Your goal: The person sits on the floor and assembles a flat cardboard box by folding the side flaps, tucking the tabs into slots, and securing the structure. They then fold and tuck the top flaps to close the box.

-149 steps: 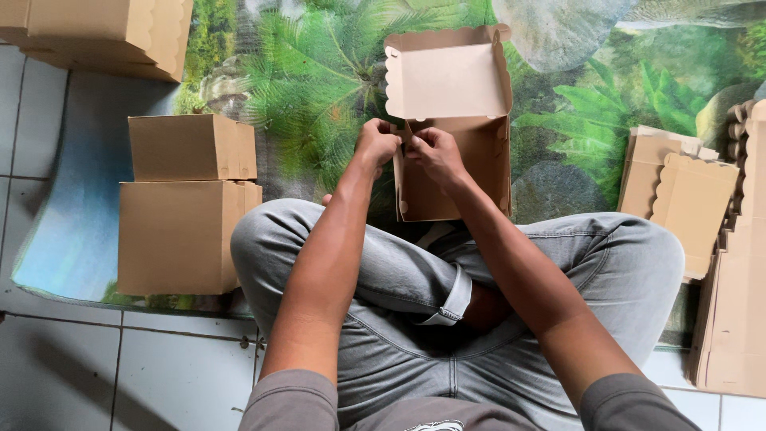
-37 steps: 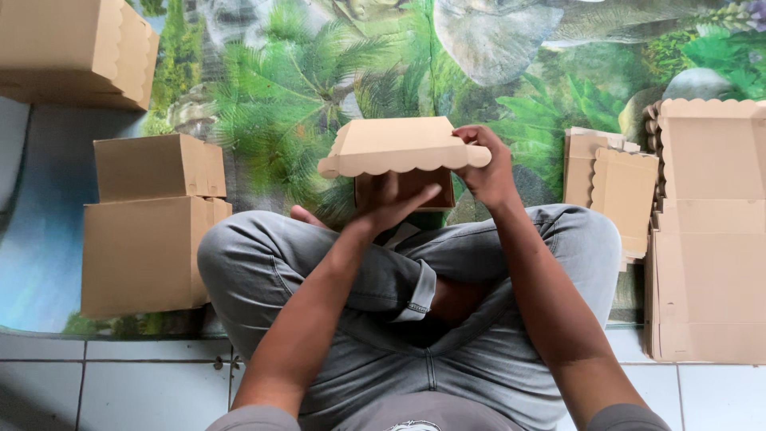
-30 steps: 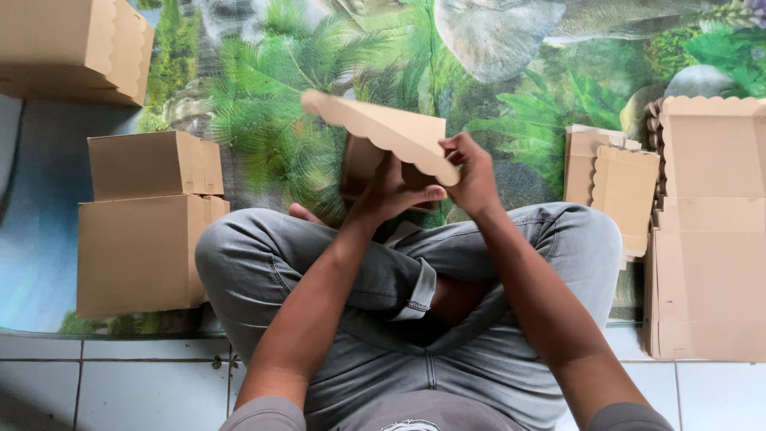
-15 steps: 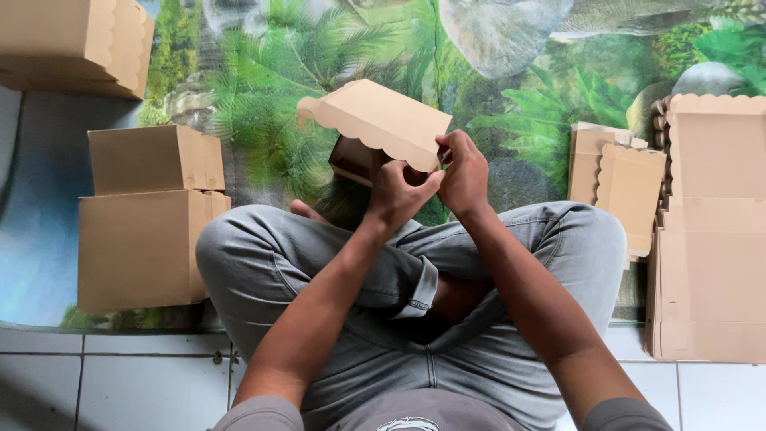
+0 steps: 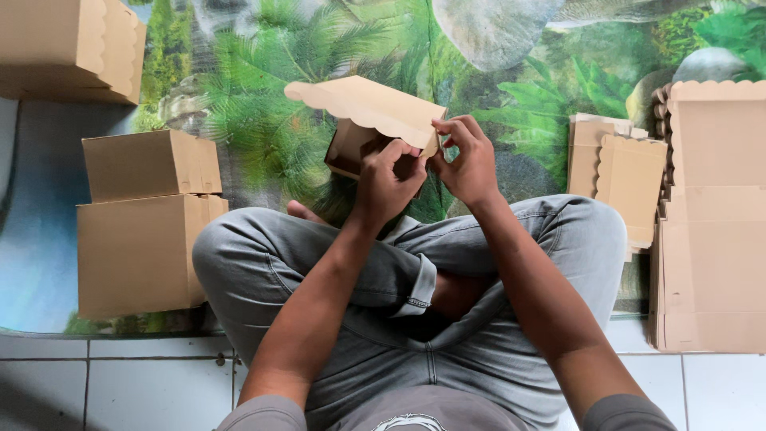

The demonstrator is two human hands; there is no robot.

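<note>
I sit cross-legged and hold a brown cardboard box (image 5: 363, 112) above my knees. Its scalloped lid is tilted and partly lowered over the body. My left hand (image 5: 385, 182) grips the near corner of the box from below, fingers curled under the lid. My right hand (image 5: 467, 160) pinches the lid's right corner between thumb and fingers. The inside of the box is hidden by the lid.
Two finished boxes (image 5: 144, 231) are stacked at my left, with another (image 5: 68, 48) at the top left. Flat scalloped box blanks lie at the right (image 5: 626, 179) and in a taller pile (image 5: 714, 223). A leaf-printed mat (image 5: 263, 120) covers the tiled floor.
The box was upright and open five seconds ago. Since then I have turned it and swung the scalloped lid down; in the last second the lid tilted and both hands shifted to its near corner.
</note>
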